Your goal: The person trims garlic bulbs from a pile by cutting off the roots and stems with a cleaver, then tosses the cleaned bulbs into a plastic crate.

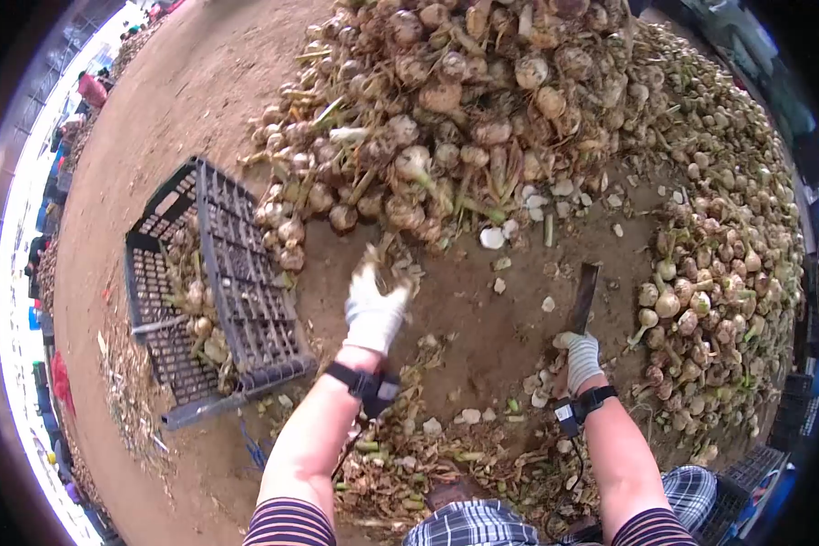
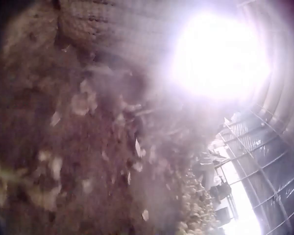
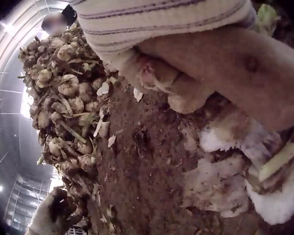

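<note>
"Spreading its thumb from its blurred fingers, the left hand (image 1: 376, 314) is open near the garlic pile (image 1: 446, 100). What is at its fingertips?"

"Dry leaves (image 1: 400, 262); whether they are touched cannot be told."

"And the right hand (image 1: 581, 357)?"

"Curled round a knife (image 1: 586, 298), the blade pointing forward, away from the wrist."

"Where does the garlic lie?"

"The pile lies ahead of both hands; a second heap (image 1: 705, 300) lies to the right of the right hand."

"And the black crate (image 1: 253, 282)?"

"Left of the left hand, tilted, with garlic inside. Scattered trimmings (image 1: 387, 482) lie nearer the body than either hand."
</note>
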`<state>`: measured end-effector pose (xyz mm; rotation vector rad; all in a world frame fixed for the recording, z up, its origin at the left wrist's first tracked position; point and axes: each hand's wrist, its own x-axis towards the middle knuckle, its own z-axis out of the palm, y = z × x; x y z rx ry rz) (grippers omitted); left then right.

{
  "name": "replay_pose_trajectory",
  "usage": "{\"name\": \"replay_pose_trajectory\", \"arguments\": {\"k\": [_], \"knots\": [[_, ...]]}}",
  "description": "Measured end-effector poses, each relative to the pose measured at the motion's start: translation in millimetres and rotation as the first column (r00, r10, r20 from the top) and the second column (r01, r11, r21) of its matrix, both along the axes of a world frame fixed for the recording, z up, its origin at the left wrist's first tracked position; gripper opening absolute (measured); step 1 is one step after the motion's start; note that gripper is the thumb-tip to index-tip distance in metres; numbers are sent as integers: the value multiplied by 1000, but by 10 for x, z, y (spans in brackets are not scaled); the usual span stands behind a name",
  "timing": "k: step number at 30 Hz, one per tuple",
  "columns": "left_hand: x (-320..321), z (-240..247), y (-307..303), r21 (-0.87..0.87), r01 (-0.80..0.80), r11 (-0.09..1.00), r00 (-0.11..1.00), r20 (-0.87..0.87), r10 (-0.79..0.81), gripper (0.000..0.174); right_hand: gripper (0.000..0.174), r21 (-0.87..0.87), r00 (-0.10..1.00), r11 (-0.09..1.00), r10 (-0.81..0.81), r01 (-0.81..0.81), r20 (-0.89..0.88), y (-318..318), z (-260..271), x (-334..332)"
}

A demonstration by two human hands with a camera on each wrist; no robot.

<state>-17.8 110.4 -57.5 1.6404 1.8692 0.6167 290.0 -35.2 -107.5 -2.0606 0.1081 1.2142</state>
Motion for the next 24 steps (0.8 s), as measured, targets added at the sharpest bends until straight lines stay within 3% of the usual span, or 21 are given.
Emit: {"name": "replay_pose_trajectory", "arguments": {"k": [2,3,4,6,7,8,9,10,11,13,14,15,16,18,21,24], "knots": [[186,99,438,310,228,923,928,-356,-110,84,19,82,996,994,62,-67,67,-64,-159,86],[293,181,582,405,342,848,886,-438,-149,86,19,152,994,985,68,-81,90,-118,-199,178],[377,312,788,473,500,726,834,-488,-256,90,19,153,993,986,52,-67,103,-61,-120,247],[642,721,1082,425,683,594,682,-661,-312,91,20,233,975,956,142,-179,170,18,306,421],[756,729,1312,235,662,712,624,-698,-351,90,22,258,953,930,206,-261,222,110,582,529],[836,728,1507,34,613,790,560,-723,-404,89,26,176,928,951,191,-256,319,184,674,723],[899,784,1597,-119,584,803,477,-750,-458,85,27,273,907,906,214,-323,362,217,891,945],[936,788,1611,-118,594,796,443,-778,-446,83,22,139,839,922,257,-362,479,357,1236,1035],[947,785,1623,-182,585,790,428,-758,-492,83,18,76,907,964,211,-255,364,618,2005,796],[917,768,1654,-240,579,780,422,-730,-538,81,10,112,742,923,219,-368,633,564,2362,1309],[893,726,1668,-235,581,779,430,-723,-540,80,10,-61,657,926,309,-372,687,619,2808,1342],[896,716,1704,-278,586,761,390,-726,-566,79,12,-15,669,934,268,-358,693,582,3209,1431],[895,708,1722,-325,584,744,347,-729,-590,79,14,-81,558,921,300,-382,773,567,3584,1467],[897,693,1714,-502,578,643,158,-704,-692,80,13,-111,410,876,327,-469,851,473,4227,1584],[947,646,1806,-511,570,643,190,-680,-709,83,10,-90,518,947,247,-309,819,273,4805,1440],[960,668,1833,-551,520,653,232,-644,-729,83,10,-78,570,951,245,-300,784,-37,4672,1508]]}}
